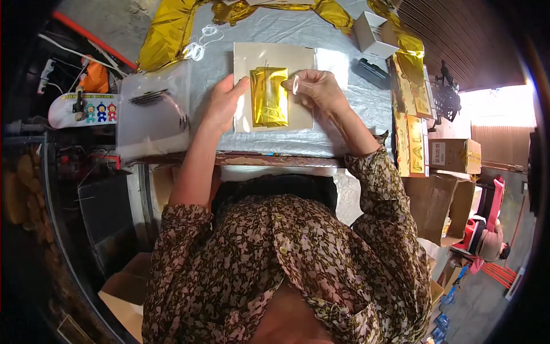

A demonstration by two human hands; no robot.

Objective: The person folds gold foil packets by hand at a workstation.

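A flat gold foil packet [270, 98] lies on a beige card sheet [298, 57], which appears to have clear plastic over it. My left hand [225, 102] grips the sheet's left edge, thumb on top beside the gold packet and fingers mostly hidden beneath. On the other side, my right hand [321, 90] is closed in a pinch at the packet's right edge. Something clear and shiny shows by its fingertips, too small to name for sure. The card rests on the silvery table cover [258, 31].
Clear plastic sleeves [152, 123] lie at the left. White string [197, 49] sits at the back left, near gold foil sheeting [166, 34]. A white box [373, 35] and a black object [371, 73] are at the right. Cardboard boxes [455, 156] stand beyond the table.
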